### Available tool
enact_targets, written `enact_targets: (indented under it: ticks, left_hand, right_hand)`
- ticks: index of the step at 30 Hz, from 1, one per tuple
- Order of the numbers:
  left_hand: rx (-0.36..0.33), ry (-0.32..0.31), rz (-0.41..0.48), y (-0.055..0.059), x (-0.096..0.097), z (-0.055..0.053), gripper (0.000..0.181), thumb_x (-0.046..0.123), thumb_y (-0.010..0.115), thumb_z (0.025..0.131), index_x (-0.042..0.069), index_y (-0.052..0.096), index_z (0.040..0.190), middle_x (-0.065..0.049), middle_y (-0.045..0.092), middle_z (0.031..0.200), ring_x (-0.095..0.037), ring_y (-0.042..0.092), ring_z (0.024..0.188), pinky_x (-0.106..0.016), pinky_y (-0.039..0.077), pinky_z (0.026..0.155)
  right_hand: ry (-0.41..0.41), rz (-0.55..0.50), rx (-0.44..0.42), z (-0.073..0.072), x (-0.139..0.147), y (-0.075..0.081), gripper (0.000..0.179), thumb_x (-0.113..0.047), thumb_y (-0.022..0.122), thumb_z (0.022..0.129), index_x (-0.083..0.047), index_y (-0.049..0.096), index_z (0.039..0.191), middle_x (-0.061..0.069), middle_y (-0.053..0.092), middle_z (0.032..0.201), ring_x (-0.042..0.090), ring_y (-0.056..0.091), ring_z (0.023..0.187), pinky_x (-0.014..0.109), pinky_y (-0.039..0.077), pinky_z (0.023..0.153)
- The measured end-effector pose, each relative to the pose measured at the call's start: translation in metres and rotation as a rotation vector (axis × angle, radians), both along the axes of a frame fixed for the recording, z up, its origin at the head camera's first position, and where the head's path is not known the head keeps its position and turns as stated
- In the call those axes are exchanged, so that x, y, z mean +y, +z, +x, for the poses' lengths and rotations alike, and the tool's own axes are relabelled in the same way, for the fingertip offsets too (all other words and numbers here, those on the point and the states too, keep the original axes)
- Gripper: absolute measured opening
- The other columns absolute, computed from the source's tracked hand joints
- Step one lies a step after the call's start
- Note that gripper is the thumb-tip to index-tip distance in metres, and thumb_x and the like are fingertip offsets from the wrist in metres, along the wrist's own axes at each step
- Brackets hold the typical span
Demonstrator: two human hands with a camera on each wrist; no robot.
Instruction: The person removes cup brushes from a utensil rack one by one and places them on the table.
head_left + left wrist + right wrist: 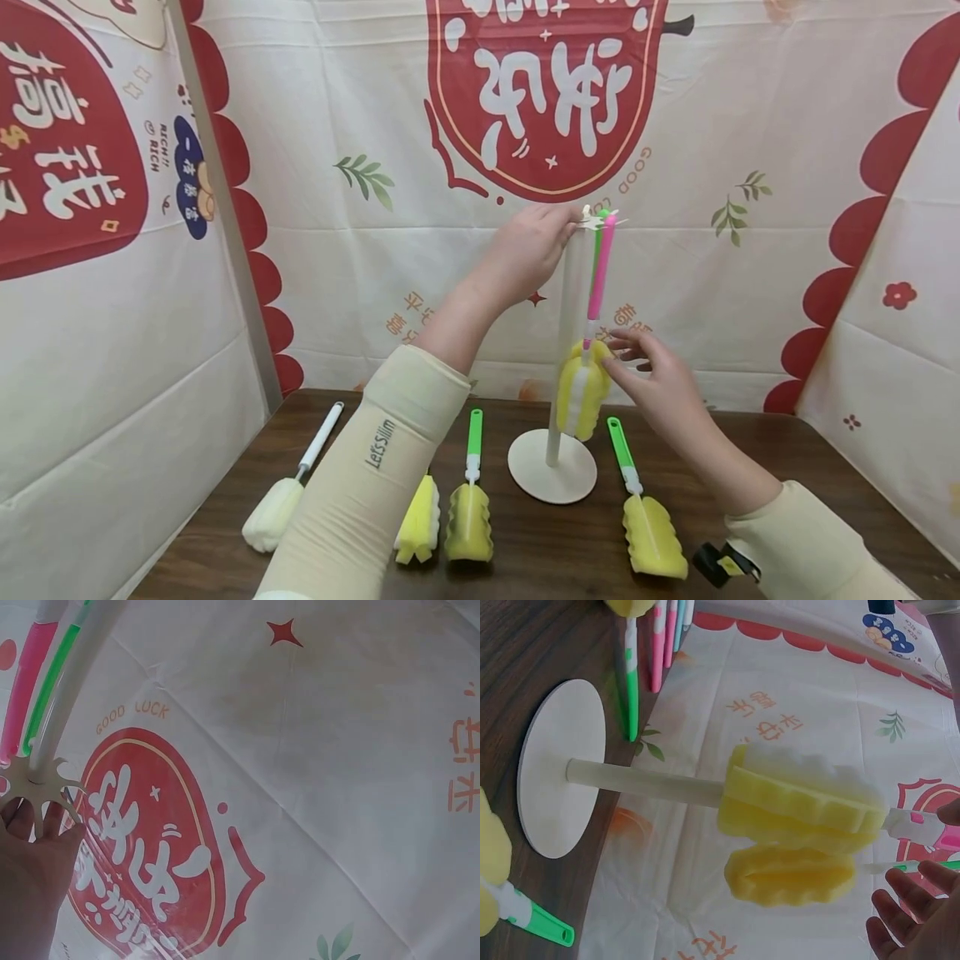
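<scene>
My left hand (532,250) grips the white hooked top (31,784) of an upright stand (525,475) with a round base. From the hooks hang a pink-handled sponge brush (602,267) with a yellow and white head and a green-handled sponge brush (52,682). The green one's yellow head (791,874) shows beside the other head (802,802) in the right wrist view. Next to the upper end of the pink brush's head is my right hand (663,387), its fingers spread and loosely bent. Whether its thumb touches the brush, I cannot tell.
On the brown table (540,550) lie a white-handled brush (273,512), a yellow sponge brush (420,521) partly behind my left arm, and green-handled brushes left (470,521) and right (652,533) of the stand. A printed cloth (675,275) hangs behind.
</scene>
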State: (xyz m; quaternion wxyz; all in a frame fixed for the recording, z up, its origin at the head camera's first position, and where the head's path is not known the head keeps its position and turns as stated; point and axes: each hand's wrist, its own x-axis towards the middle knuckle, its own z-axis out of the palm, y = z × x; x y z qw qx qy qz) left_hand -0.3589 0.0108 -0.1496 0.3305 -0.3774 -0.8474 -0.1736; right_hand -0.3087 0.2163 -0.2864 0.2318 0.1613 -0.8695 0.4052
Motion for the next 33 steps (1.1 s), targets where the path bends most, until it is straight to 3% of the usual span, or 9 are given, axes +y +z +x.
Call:
enact_targets:
  ticks: [7,19,33]
  left_hand:
    - [0.005,-0.026,-0.008,0.0,-0.007,-0.003,0.028,0.021,0.05,0.102,0.009,0.057,0.126,-0.002,0.061,0.123,-0.016,0.052,0.112,-0.016,0.037,0.097]
    - [-0.121,-0.041,0.035,0.002,-0.017,-0.003,0.031,0.023,0.05,0.102,0.014,0.054,0.131,0.002,0.057,0.129,-0.01,0.048,0.118,-0.012,0.034,0.098]
    - [-0.088,-0.005,0.029,0.0,-0.014,-0.002,0.029,0.028,0.05,0.101,0.016,0.053,0.128,0.003,0.057,0.125,-0.011,0.048,0.116,-0.013,0.036,0.096]
  right_hand:
    - [0.012,-0.01,-0.02,0.0,-0.005,0.006,0.053,-0.037,0.06,0.097,-0.003,0.05,0.136,0.015,0.059,0.123,0.031,0.053,0.112,0.049,0.04,0.093]
    - [0.049,-0.026,-0.008,-0.004,-0.012,0.006,0.048,-0.029,0.061,0.097,-0.001,0.051,0.134,0.015,0.057,0.124,0.029,0.054,0.107,0.045,0.042,0.09]
    - [0.074,-0.03,-0.038,-0.008,-0.02,0.007,0.046,-0.027,0.062,0.097,-0.001,0.052,0.133,0.016,0.059,0.118,0.029,0.056,0.104,0.045,0.045,0.088]
